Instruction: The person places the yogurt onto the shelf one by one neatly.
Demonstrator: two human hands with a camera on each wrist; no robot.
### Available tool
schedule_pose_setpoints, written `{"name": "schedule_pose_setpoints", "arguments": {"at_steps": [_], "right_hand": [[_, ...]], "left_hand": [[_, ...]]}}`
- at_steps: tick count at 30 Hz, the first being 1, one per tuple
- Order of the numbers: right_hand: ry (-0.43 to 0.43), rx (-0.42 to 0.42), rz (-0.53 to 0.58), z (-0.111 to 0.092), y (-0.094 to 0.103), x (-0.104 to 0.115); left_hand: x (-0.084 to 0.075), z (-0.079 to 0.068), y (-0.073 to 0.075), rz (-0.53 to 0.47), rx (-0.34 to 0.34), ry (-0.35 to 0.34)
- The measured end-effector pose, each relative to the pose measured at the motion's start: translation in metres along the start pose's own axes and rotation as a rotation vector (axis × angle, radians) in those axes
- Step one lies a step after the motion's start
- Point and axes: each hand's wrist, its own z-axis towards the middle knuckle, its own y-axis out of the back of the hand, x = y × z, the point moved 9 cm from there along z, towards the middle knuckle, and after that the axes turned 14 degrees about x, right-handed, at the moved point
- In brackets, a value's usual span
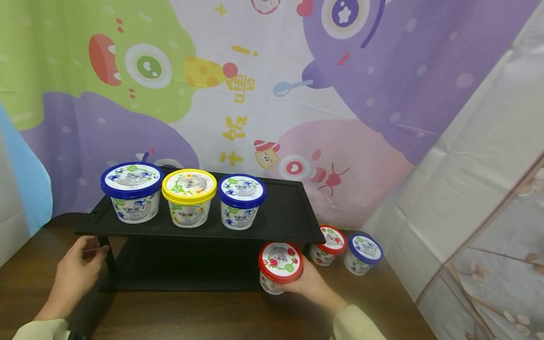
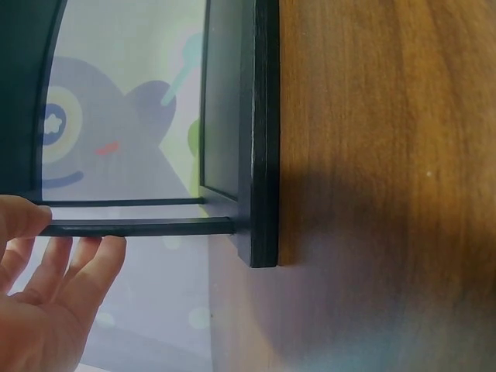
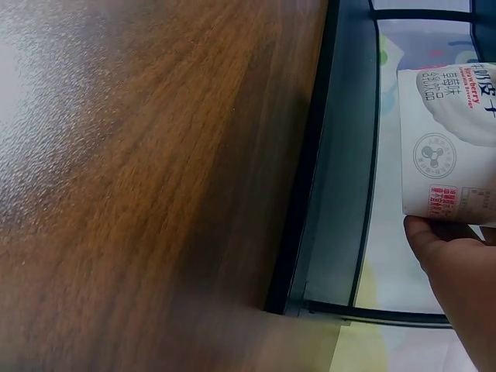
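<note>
A black two-tier rack (image 1: 284, 203) stands on the wooden table. My left hand (image 1: 80, 267) is at its left end, thumb and fingertips pinching the thin black post (image 2: 155, 227) in the left wrist view. My right hand (image 1: 314, 285) grips a strawberry cup (image 1: 281, 262) with a red lid, held upright at the right front of the lower tier (image 1: 170, 264). In the right wrist view the cup's printed side (image 3: 446, 147) shows, and a gap separates it from the lower tier. On the top tier sit a blue-lidded cup (image 1: 135, 191), a yellow-lidded cup (image 1: 189, 196) and another blue-lidded cup (image 1: 241, 200).
Right of the rack, another red-lidded cup (image 1: 329, 243) and a blue-lidded cup (image 1: 363, 252) stand on the table (image 1: 191, 314). Behind hangs a cartoon-print curtain (image 1: 238, 104); a pale floral cloth (image 1: 480, 212) borders the right side.
</note>
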Motion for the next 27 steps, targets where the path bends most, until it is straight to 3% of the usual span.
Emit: {"name": "schedule_pose_setpoints", "arguments": {"at_steps": [17, 27], "right_hand": [[0.059, 0.034, -0.042, 0.017, -0.013, 0.008], [0.064, 0.067, 0.015, 0.021, -0.024, 0.011]], "left_hand": [[0.001, 0.001, -0.001, 0.0, 0.018, 0.021], [0.0, 0.0, 0.001, 0.009, 0.009, -0.024]]}}
